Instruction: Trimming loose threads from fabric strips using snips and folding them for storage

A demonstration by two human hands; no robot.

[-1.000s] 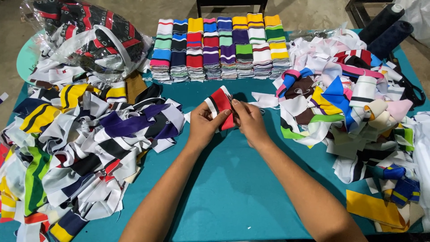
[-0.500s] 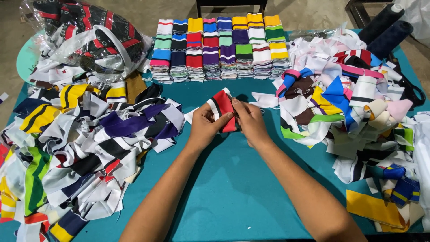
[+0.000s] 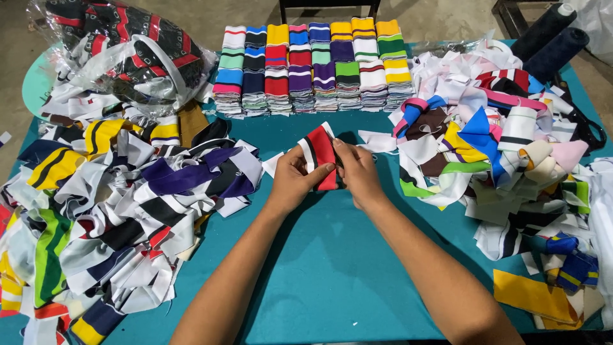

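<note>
While both hands [image 3: 329,176] pinch red cloth [image 3: 321,153], plastic bag [image 3: 128,57] holds strips

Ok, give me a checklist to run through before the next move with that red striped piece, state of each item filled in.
1. Both hands on the piece: left hand and right hand pinch the red striped fabric piece. Ok.
2. Piece folded with its edges matched: far side hidden by fingers. Cannot tell.
3. Piece free of the loose heaps: it is held apart from the left scrap heap and the right scrap heap. Ok.
4. Bare teal tablecloth under the hands. Ok.
5. Sorted stacks upright in rows. Ok.
</note>
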